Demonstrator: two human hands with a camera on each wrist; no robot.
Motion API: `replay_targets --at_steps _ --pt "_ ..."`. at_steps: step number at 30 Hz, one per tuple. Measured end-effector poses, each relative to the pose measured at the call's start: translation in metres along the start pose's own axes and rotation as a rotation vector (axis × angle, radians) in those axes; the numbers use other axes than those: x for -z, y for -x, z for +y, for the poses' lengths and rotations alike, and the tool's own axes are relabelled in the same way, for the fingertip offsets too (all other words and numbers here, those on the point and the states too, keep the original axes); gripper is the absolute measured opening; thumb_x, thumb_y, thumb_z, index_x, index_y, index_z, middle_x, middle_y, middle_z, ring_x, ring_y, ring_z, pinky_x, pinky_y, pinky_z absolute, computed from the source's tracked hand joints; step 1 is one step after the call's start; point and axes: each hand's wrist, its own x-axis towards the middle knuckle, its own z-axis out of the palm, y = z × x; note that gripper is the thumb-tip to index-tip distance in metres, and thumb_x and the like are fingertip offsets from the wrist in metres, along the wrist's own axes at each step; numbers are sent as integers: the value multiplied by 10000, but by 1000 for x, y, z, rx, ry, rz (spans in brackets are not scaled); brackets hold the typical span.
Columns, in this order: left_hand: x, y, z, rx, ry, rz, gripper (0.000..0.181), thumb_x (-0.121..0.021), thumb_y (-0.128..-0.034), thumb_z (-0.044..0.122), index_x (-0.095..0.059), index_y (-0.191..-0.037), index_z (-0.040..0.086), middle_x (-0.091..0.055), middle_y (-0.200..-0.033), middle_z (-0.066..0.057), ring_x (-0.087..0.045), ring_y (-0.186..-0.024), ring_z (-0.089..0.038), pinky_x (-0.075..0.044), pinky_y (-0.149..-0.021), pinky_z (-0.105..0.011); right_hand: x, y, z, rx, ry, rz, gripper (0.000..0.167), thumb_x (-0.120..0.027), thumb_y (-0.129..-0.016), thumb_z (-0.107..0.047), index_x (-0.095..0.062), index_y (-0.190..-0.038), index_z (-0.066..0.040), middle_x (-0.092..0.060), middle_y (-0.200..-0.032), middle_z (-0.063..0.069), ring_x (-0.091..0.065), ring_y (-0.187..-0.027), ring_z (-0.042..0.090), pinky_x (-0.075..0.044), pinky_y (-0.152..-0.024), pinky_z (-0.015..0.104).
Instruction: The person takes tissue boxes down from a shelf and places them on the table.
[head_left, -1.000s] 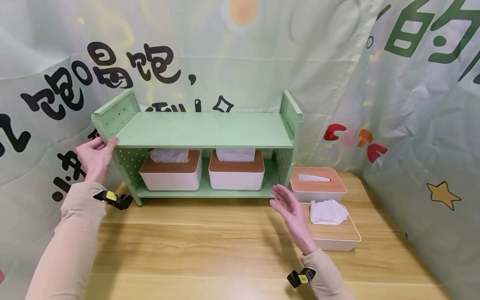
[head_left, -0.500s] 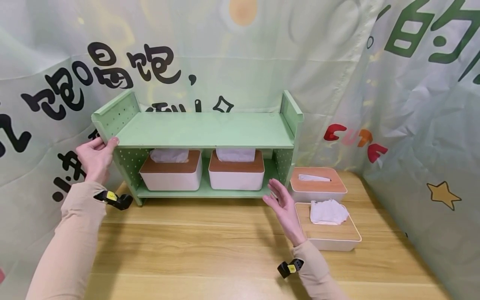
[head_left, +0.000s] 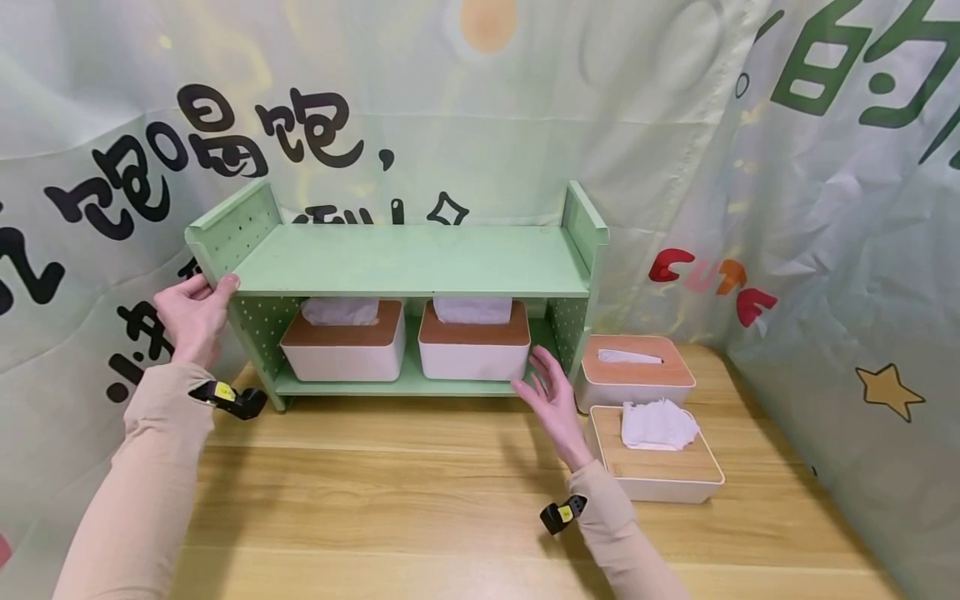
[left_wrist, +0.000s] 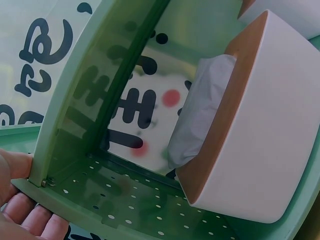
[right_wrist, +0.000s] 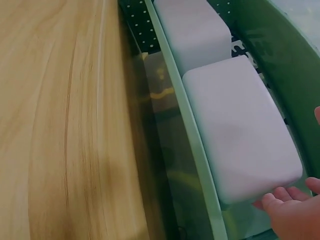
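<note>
My left hand (head_left: 193,317) grips the left side panel of a green metal two-tier shelf (head_left: 420,258). In the left wrist view its thumb lies near the upper tier's front corner, and the curled fingers (left_wrist: 37,215) wrap the panel's edge. Two white tissue boxes with wooden lids stand on the lower tier: the left tissue box (head_left: 341,358) and the right tissue box (head_left: 474,358). My right hand (head_left: 557,408) is at the right tissue box's right end, fingers loosely bent. In the right wrist view its fingertips (right_wrist: 280,194) meet or nearly meet that box's end; contact is unclear.
Right of the shelf, a tissue box (head_left: 637,392) with an orange-brown lid stands at the back. A light-lidded tissue box (head_left: 660,490) with tissue sticking out stands before it. The wooden table (head_left: 360,500) runs to printed curtains (head_left: 645,142) behind and beside.
My right hand has moved left and farther in, from the shelf's right front corner to the right tissue box's end. The left hand has kept its grip on the shelf.
</note>
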Motion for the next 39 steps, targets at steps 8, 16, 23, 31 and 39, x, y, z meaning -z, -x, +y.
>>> replay_targets --at_steps 8,16,23,31,39 --pt "0 0 0 8 -7 7 504 -743 -867 69 -599 -1347 13 -637 -558 245 -619 -585 84 -504 -580 -58 -2 -10 5 -14 35 11 767 -652 -951 -30 -209 -1576 20 -244 -1648 227 -233 -1546 362 -199 -1290 467" --pt "0 0 1 4 -3 3 508 -742 -866 63 -594 -1349 6 -642 -558 241 -629 -589 72 -507 -577 -63 -5 -20 10 -26 72 26 782 -667 -948 -61 -209 -1578 14 -222 -1655 228 -221 -1550 363 -210 -1286 476" --pt "0 0 0 -3 -7 4 507 -740 -866 63 -593 -1348 1 -640 -557 242 -628 -590 73 -506 -576 -63 -5 -30 18 -18 74 38 784 -678 -934 -33 -223 -1568 32 -241 -1646 237 -237 -1545 367 -220 -1281 491" --pt "0 0 -1 1 -8 1 508 -741 -868 67 -593 -1350 11 -628 -553 245 -629 -599 68 -512 -583 -64 0 -43 25 7 88 26 801 -711 -905 -7 -261 -1568 3 -289 -1629 239 -290 -1521 378 -246 -1266 513" --pt "0 1 0 -15 -6 3 504 -738 -863 63 -593 -1342 -5 -634 -552 244 -626 -580 77 -505 -562 -68 6 -55 25 -25 59 -46 876 -725 -888 0 -199 -1589 -10 -198 -1677 176 -221 -1555 335 -191 -1290 460"
